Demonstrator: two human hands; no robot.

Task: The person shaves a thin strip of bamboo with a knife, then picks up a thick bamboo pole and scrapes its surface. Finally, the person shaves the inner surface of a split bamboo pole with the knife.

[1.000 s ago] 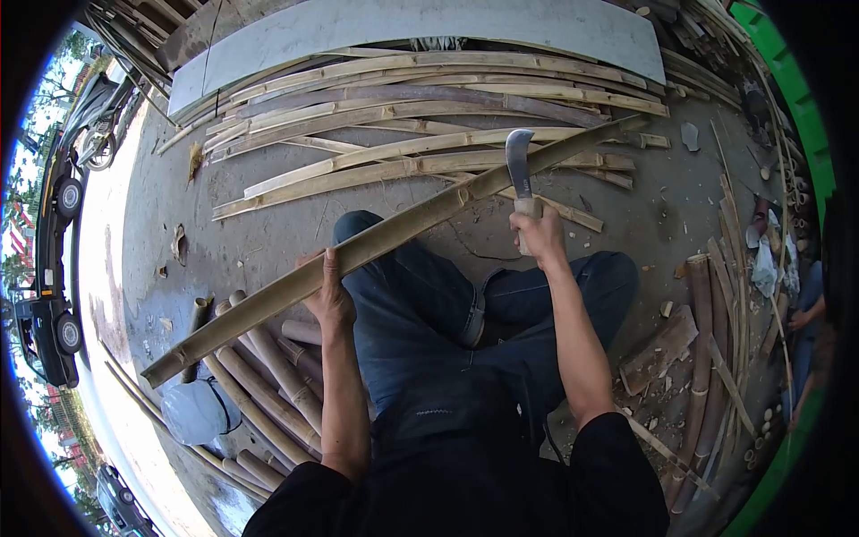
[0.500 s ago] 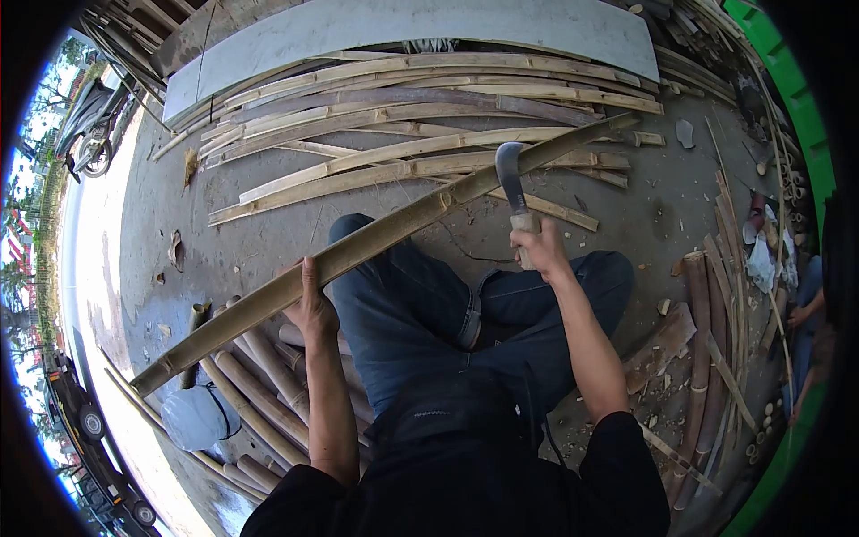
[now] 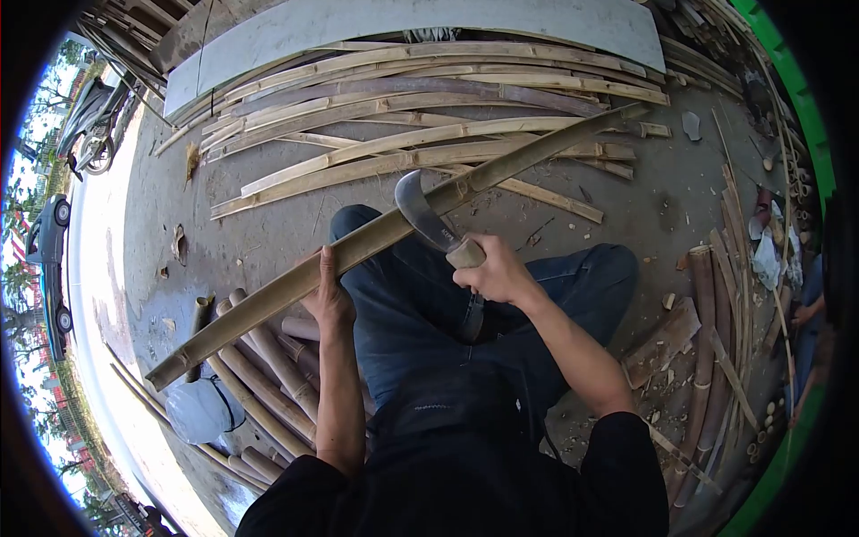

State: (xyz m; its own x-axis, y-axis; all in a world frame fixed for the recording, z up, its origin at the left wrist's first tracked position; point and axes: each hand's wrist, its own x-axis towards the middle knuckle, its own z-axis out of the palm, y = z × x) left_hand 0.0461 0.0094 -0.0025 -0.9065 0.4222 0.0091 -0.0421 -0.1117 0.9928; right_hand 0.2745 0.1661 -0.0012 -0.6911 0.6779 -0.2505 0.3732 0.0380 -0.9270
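A long split bamboo strip (image 3: pixel 376 234) slants across my view from lower left to upper right, its hollow face with node ridges showing. My left hand (image 3: pixel 330 294) grips it left of the middle, thumb over the near edge and fingers hidden underneath. In my right hand (image 3: pixel 497 268) is the wooden handle of a billhook (image 3: pixel 420 210) with a curved steel blade. The blade overlaps the strip in this view, its hooked tip beyond the far edge. My bent legs in jeans (image 3: pixel 394 295) lie beneath the strip.
Pale split bamboo strips (image 3: pixel 403 166) lie in rows ahead, before a long grey board (image 3: pixel 429 22). Round bamboo poles (image 3: pixel 259 389) and a clear plastic bag (image 3: pixel 199 412) lie at my left. More bamboo (image 3: pixel 702 349) is at right, near another person's hand (image 3: pixel 803 313).
My right hand has moved left and a little down, bringing the billhook's blade from the strip's right part toward its middle. The left hand and strip have shifted slightly right.
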